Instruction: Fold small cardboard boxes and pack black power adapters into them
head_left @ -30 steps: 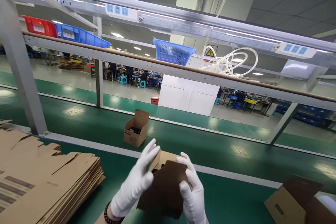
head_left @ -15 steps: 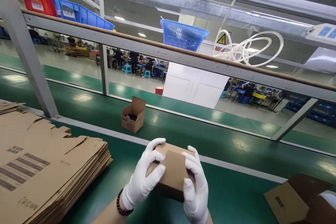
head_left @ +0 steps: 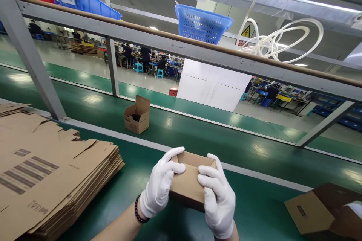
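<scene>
Between my hands is a small brown cardboard box (head_left: 188,184), held above the green work surface with its near flap folded over the opening. My left hand (head_left: 162,180), in a white glove, grips the box's left side, its fingers curled over the upper edge. On the opposite side my right hand (head_left: 216,194), gloved too, closes on the box with fingers lying over the flap. At left lies a thick stack of flattened cardboard boxes (head_left: 65,173) with dark print.
An open carton (head_left: 137,118) with something dark inside stands on the green conveyor belt (head_left: 186,124). Another open cardboard box (head_left: 313,211) sits at lower right. Metal posts and a rail (head_left: 158,41) carry a blue basket (head_left: 202,24) and coiled white tubing (head_left: 279,41).
The flap on the held box has gone from raised to lying lower over the opening. Both hands have shifted slightly right with the box, and the camera view has tilted down.
</scene>
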Action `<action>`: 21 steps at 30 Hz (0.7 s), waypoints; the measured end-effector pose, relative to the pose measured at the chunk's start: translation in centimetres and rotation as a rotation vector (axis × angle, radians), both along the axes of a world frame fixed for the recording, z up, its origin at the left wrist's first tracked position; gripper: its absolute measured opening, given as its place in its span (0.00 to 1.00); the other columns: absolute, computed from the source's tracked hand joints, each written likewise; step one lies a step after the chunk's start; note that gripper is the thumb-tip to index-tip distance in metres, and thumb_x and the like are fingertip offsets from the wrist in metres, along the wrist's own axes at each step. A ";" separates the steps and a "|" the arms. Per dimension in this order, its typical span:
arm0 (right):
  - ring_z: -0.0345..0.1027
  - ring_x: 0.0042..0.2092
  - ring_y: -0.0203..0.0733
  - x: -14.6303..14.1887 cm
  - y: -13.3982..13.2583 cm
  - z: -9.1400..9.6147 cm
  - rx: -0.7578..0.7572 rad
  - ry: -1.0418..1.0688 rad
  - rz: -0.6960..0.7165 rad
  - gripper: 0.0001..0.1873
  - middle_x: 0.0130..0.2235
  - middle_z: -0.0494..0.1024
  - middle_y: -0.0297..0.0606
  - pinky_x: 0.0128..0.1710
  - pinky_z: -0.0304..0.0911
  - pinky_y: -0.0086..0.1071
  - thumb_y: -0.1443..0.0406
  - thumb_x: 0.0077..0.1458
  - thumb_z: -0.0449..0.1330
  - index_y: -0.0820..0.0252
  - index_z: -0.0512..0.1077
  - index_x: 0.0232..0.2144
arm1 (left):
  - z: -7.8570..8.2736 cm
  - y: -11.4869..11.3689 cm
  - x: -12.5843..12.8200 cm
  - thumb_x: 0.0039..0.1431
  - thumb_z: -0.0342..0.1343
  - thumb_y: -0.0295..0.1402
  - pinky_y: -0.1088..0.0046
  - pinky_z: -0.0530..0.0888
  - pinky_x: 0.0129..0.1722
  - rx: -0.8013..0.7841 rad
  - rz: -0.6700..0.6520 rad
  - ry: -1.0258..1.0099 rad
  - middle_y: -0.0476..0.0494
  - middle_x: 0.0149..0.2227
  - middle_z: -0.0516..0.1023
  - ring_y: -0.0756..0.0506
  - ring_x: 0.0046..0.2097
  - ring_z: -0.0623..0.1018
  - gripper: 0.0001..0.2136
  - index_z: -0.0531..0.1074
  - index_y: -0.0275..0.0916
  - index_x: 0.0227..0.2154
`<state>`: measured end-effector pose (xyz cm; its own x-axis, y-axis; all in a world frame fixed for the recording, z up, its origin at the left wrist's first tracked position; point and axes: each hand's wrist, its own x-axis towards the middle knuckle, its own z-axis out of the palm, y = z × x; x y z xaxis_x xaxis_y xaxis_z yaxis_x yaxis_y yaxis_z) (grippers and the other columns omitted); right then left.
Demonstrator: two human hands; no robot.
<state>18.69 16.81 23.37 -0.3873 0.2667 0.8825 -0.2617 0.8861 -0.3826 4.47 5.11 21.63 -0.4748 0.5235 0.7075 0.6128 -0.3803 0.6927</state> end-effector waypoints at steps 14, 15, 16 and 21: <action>0.60 0.61 0.63 0.8 0.8 -0.2 -0.060 0.001 0.000 0.07 0.52 0.73 0.45 0.51 0.65 0.61 0.66 0.61 0.53 0.56 0.71 0.38 | 1.5 -1.0 -0.6 0.47 0.65 0.53 0.50 0.64 0.61 -0.245 -0.233 0.031 0.34 0.71 0.37 0.28 0.67 0.57 0.36 0.67 0.43 0.57; 0.61 0.60 0.62 0.9 0.9 -0.2 -0.056 -0.013 -0.014 0.07 0.53 0.73 0.45 0.51 0.66 0.60 0.65 0.61 0.53 0.56 0.71 0.40 | 1.6 -1.0 -1.1 0.44 0.68 0.51 0.49 0.63 0.61 -0.309 -0.271 0.081 0.36 0.71 0.37 0.28 0.67 0.57 0.36 0.68 0.45 0.56; 0.62 0.60 0.62 0.9 1.0 -0.1 -0.046 -0.026 -0.028 0.08 0.54 0.72 0.46 0.51 0.67 0.58 0.64 0.61 0.54 0.56 0.71 0.41 | 1.7 -1.1 -1.5 0.42 0.70 0.48 0.48 0.62 0.62 -0.359 -0.297 0.133 0.37 0.71 0.40 0.28 0.67 0.57 0.33 0.72 0.46 0.54; 0.63 0.60 0.59 0.9 1.1 -0.3 -0.047 -0.049 -0.035 0.13 0.57 0.72 0.46 0.52 0.67 0.54 0.59 0.63 0.53 0.56 0.72 0.45 | 2.0 -0.8 -2.2 0.40 0.71 0.46 0.47 0.61 0.62 -0.352 -0.287 0.213 0.37 0.66 0.56 0.28 0.65 0.60 0.28 0.78 0.47 0.47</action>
<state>19.59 17.89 23.07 -0.4191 0.3217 0.8490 -0.2112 0.8749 -0.4358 2.28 4.30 23.62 -0.1408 0.8362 0.5300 0.6596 -0.3200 0.6801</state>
